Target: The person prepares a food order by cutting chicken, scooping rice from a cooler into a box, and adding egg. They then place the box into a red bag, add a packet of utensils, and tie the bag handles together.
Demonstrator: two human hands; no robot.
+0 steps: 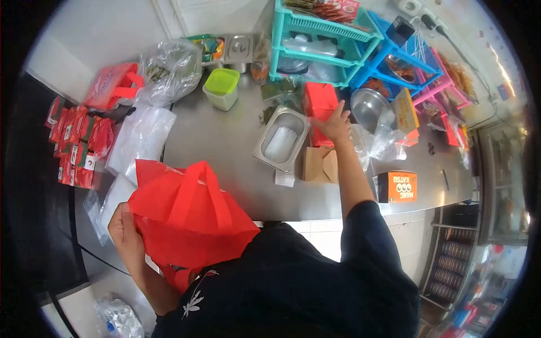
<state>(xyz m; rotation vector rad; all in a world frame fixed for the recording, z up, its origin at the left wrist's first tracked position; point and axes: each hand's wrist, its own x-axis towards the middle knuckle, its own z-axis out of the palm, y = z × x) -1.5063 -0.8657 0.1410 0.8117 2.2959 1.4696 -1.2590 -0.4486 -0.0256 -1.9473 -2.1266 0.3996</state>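
**Red bag [186,222] held at left, red box [319,94] under my spread right grip [337,125]**

From my remote seat, I have the steel table [214,138] across the view, a teal rack [315,25] at its back. The bag lies against the torso at the near edge; my left grip [125,230] pinches its side. Beyond the steel pan [267,131], my right fingers reach over the box, contact unclear. I judge this a reach; securing the box would call for fingers closing around its sides. Beside it sits a brown carton [320,164]. An orange box [397,187] reads "MANG KATSU", upside down; a small red packet [349,8] up top shows "FREE".
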